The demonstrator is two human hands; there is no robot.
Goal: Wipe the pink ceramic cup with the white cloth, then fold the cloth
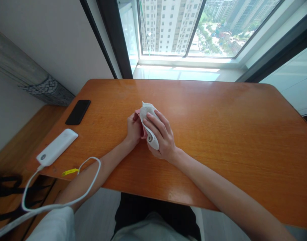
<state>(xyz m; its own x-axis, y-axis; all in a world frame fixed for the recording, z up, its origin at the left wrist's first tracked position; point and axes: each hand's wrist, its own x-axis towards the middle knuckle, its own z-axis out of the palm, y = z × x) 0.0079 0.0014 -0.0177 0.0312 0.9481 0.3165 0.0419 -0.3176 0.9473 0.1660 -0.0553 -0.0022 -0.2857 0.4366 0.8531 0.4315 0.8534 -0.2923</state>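
My right hand (162, 135) is wrapped round a folded white cloth (147, 108), its fingers lying across the fabric. One end of the cloth points up and a rolled end shows below the fingers. Close on its left, my left hand (134, 127) is closed on a small pink object (143, 134), mostly hidden behind the cloth and the fingers. I cannot make out its kind. Cloth and pink object are pressed together, held over the middle of the wooden table (218, 134).
On the table's left lie a black phone (78, 112) and a white power bank (57, 147). A white cable (93, 184) with a yellow tag (70, 172) loops over my left forearm. Beyond the far edge is a window (175, 30); a grey curtain (35, 73) hangs at left.
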